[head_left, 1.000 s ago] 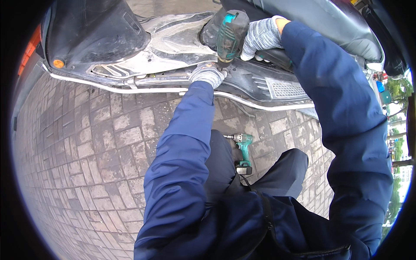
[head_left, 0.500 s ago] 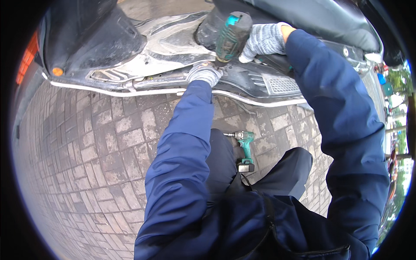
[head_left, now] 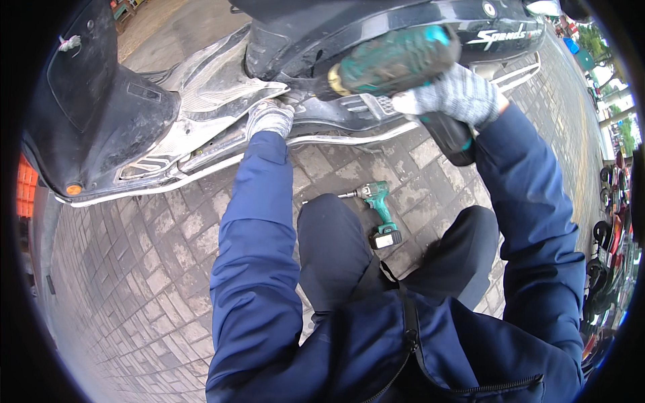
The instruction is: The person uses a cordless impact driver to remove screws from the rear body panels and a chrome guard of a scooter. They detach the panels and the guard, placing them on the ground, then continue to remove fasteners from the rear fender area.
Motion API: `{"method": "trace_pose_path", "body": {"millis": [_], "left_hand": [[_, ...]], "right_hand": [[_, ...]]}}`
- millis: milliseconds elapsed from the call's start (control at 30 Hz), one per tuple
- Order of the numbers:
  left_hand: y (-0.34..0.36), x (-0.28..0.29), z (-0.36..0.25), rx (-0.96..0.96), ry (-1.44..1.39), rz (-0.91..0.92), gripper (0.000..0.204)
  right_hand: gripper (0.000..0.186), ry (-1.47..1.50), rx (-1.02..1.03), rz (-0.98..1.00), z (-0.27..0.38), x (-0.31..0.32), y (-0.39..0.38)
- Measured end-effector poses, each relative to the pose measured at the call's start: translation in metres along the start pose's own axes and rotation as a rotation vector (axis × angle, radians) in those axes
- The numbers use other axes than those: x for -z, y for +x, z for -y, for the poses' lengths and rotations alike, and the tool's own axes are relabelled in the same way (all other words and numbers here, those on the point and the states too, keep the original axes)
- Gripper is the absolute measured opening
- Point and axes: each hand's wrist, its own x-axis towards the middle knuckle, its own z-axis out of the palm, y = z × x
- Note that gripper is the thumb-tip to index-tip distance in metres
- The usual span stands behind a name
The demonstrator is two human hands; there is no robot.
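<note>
A scooter stands in front of me, its pale, dirty footboard panel (head_left: 201,94) slightly raised along the near edge. My left hand (head_left: 270,118), in a grey knitted glove, is closed on that edge, with the fingertips partly hidden. In my gloved right hand (head_left: 460,97) is a dark green and black cordless drill (head_left: 396,62), held by its handle. The drill lies roughly level above the scooter's side, its nose toward the left and apart from the panel. Below the panel edge runs the black lower side trim (head_left: 336,115).
A second, green cordless driver (head_left: 377,195) with a long socket lies on the brick paving (head_left: 161,269) by my knees. The scooter's white side rail (head_left: 222,164) curves along its near side. An orange crate-like object (head_left: 27,185) is at the far left; parked vehicles (head_left: 608,235) line the right.
The drill has swung from nose-down at the panel to nearly level, lifted and moved right. My left hand stays at the panel edge, which now stands higher. The whole view has shifted.
</note>
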Motion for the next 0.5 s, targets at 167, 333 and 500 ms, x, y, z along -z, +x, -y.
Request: {"method": "trace_pose_path", "body": {"millis": [167,333,500], "left_hand": [[0.003,-0.007,-0.002,-0.041,0.008,-0.186,0.045],[-0.005,-0.001,0.006,0.073,-0.013,-0.185,0.045],[-0.054,-0.018,0.039,0.065,-0.362,-0.637,0.036]], "right_hand": [[0.061,0.358,-0.377,-0.008,-0.035,0.01,-0.077],[0.07,0.444,-0.318,0.038,-0.103,0.012,-0.138],[0.043,0.269,-0.716,0.166,-0.221,-0.007,-0.193]]}}
